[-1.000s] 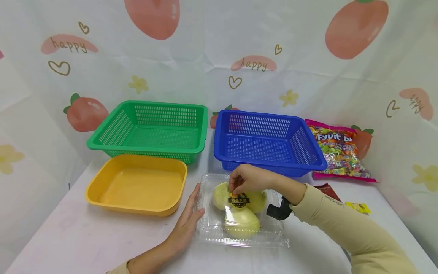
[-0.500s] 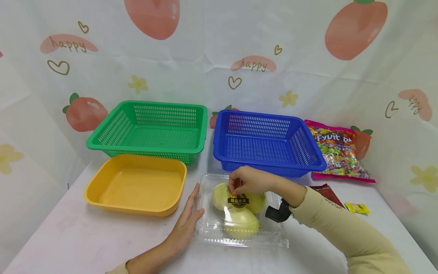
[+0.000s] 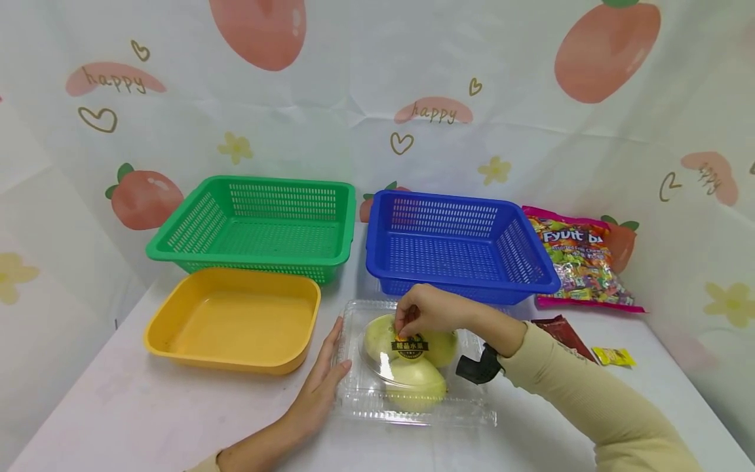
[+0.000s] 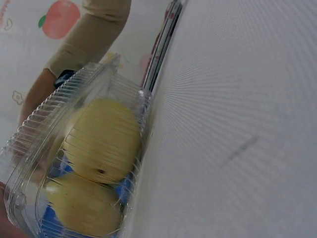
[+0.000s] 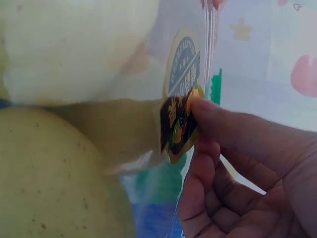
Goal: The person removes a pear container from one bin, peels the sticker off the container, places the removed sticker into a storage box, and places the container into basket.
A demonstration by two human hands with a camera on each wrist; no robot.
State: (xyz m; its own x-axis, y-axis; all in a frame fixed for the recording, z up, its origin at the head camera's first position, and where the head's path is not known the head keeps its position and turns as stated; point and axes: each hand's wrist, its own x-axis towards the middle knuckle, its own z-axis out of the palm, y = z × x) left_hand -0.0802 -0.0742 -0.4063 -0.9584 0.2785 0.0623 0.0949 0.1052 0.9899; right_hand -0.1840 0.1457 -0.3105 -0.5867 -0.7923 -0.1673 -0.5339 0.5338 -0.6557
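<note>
- Head: from above the near side, facing far and down, wide, taking in the bench (image 3: 194, 406) and patterned backdrop (image 3: 366, 72).
- Left wrist: low and near, left of the clear box (image 3: 413, 418), facing right through it, rolled sideways.
- Right wrist: closest, tight on the sticker (image 5: 179, 111) and fingers (image 5: 223, 121).
- Head and right wrist share the sticker; all three show fruit (image 4: 101, 141).

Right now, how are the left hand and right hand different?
The left hand is at the side of the clear box, while the right hand is over its top. The left hand's fingers look straight; the right hand's are curled, pinching the sticker. Both hands are bare.
</note>
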